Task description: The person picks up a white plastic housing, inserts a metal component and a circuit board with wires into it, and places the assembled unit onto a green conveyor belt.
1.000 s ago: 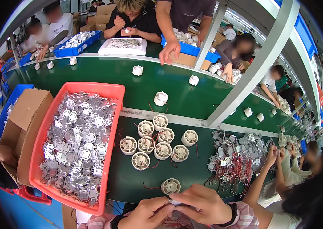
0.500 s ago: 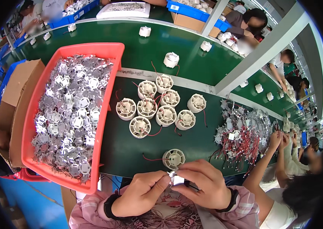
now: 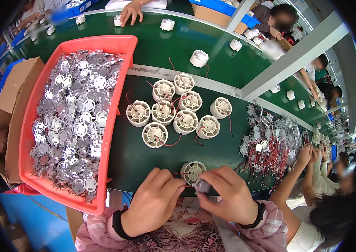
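- The right hand grips a small grey part between thumb and fingertips, just above the bench's near edge.
- That grey part is tilted, one face partly turned up toward the view; the fingers cover much of it, so its long axis cannot be told.
- The left hand has its thumb and fingertips drawn together, just left of the grey part; a thin reddish bit shows there, but whether the fingers close on it cannot be told.
- Directly beyond the fingertips, a round cream motor housing stands on the dark green bench, its spoked end facing up, its axis roughly upright; a red wire leaves it toward the left.
- Farther off, nine similar housings stand in a loose cluster, spoked ends up, red and dark wires trailing in various directions.
- On the left, a red plastic tray, its long axis running away from the person, holds a heap of silver plates pointing every way.
- To the right lies a pile of grey parts with red wires, many wires hanging toward the near side.
- Across the green conveyor belt, a co-worker's hand reaches down beside a white housing.
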The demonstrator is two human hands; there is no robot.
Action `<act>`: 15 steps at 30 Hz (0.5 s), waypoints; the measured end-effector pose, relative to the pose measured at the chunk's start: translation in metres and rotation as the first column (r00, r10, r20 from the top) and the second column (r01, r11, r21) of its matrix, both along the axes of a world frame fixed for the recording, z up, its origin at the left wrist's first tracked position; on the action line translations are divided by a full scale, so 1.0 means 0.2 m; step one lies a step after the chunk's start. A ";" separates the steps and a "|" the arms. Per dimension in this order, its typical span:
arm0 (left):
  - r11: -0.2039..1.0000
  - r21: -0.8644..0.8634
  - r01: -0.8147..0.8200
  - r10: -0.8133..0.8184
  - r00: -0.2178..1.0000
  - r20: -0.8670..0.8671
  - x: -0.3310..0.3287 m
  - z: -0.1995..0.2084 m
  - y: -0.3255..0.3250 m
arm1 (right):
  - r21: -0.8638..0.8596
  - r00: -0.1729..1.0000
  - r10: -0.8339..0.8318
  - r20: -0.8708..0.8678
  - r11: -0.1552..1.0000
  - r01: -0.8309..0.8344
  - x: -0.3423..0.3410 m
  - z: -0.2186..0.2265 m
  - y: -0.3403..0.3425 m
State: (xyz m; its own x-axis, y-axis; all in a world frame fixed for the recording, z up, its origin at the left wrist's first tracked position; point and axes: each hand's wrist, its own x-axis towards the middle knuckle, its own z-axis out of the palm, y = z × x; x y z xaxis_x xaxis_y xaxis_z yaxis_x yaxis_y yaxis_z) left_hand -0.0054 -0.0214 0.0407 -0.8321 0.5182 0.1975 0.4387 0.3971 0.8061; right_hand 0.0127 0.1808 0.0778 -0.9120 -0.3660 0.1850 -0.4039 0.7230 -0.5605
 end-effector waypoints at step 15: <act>0.997 0.058 0.044 -0.042 0.998 -0.037 -0.06 -0.21 0.12 | 0.005 0.994 0.042 0.098 0.999 -0.043 -0.09 -0.07 0.02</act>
